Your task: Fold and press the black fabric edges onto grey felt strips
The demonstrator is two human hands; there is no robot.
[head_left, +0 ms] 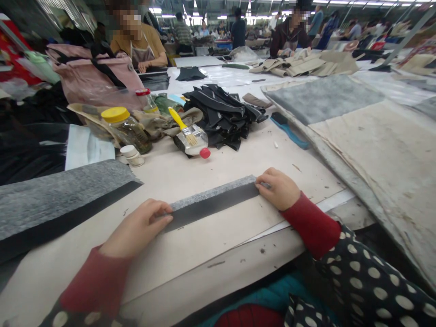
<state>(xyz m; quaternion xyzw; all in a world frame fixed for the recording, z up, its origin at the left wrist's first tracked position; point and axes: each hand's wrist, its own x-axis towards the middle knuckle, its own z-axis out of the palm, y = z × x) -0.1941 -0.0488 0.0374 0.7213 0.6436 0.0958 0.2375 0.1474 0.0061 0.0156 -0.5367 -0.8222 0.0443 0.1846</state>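
A long strip (214,202), black along the near side and speckled grey along the far side, lies on the pale board (211,240) in front of me. My left hand (146,222) pinches its left end between thumb and fingers. At the right end, my right hand (277,186) is closed on the strip's far corner. To the left lies a stack of wider grey pieces (61,195) with black edges, apart from my left hand.
Beyond the strip are a yellow-lidded jar (124,127), a small white bottle (132,156), a yellow-handled brush (184,127) on a container with a red cap, and piled black pieces (221,113). A blue-handled brush (289,131) lies by a padded board (368,122). Co-workers stand farther back.
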